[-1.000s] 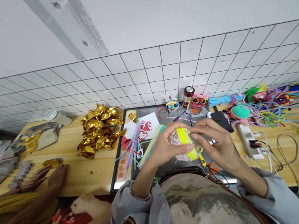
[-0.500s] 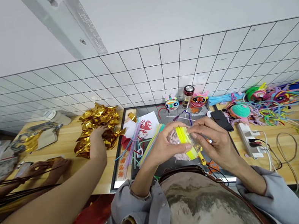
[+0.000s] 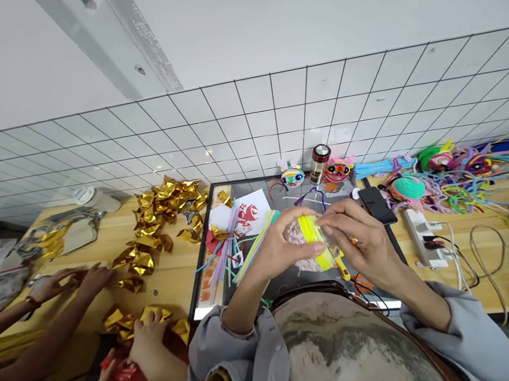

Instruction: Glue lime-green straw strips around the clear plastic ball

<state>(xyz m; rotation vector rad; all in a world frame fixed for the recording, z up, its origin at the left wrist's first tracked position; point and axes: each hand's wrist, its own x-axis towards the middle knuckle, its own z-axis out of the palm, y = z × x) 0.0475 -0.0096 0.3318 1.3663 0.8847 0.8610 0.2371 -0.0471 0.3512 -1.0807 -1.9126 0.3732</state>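
Note:
Both my hands meet over the dark mat (image 3: pixel 200 272) in front of me. My left hand (image 3: pixel 279 250) is closed round a pale pink fuzzy piece (image 3: pixel 296 235) wound with yellow pipe cleaner (image 3: pixel 315 242). My right hand (image 3: pixel 365 243) pinches the same yellow pipe cleaner from the right, fingertips pressed on it. A fan of loose pastel pipe cleaners (image 3: pixel 235 249) lies on the mat just left of my left hand.
Gold foil pieces (image 3: pixel 161 217) are strewn on the wooden table to the left, where other people's hands (image 3: pixel 73 281) work. A black phone (image 3: pixel 378 205), a white power strip (image 3: pixel 422 233), a small jar (image 3: pixel 320 162) and tangled pipe cleaners (image 3: pixel 468 175) lie to the right.
My hands have barely moved on the yellow piece. A neighbour's arm reached to the gold foil pile, dragged pieces toward the table's near edge, then drew back.

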